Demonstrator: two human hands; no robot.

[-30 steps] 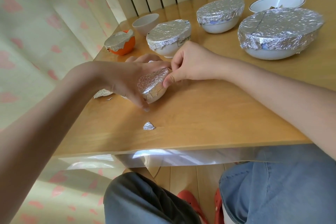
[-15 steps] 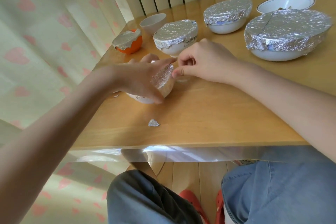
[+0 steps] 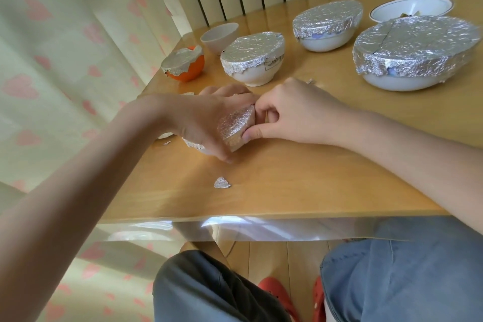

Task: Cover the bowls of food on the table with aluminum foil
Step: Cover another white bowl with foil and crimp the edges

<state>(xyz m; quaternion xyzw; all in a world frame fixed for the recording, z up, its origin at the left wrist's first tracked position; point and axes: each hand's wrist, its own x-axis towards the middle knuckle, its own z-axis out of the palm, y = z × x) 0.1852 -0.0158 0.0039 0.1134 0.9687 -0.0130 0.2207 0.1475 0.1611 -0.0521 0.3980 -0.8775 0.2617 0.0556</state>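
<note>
A small bowl with a foil cover [image 3: 235, 125] sits near the table's left side, mostly hidden under my hands. My left hand [image 3: 206, 117] grips it from the left, fingers wrapped over the foil top. My right hand [image 3: 290, 112] pinches the foil at the bowl's right rim with thumb and curled fingers. Behind stand foil-covered bowls: an orange one [image 3: 185, 65], a white one [image 3: 253, 60], a wider white one [image 3: 326, 26] and a large one [image 3: 415, 52]. Two bowls have no foil: a small cup-like bowl [image 3: 219, 36] and a shallow dish [image 3: 410, 8] at the back.
A torn foil scrap [image 3: 222, 182] lies on the wooden table [image 3: 313, 178] in front of my hands; smaller scraps lie by the left edge [image 3: 167, 142]. A heart-patterned curtain hangs at the left, a radiator stands behind the table. My knees are below the front edge.
My right thumb and fingers have shifted lower along the small bowl's right rim, still pinching the foil. My left hand has kept its grip on the bowl.
</note>
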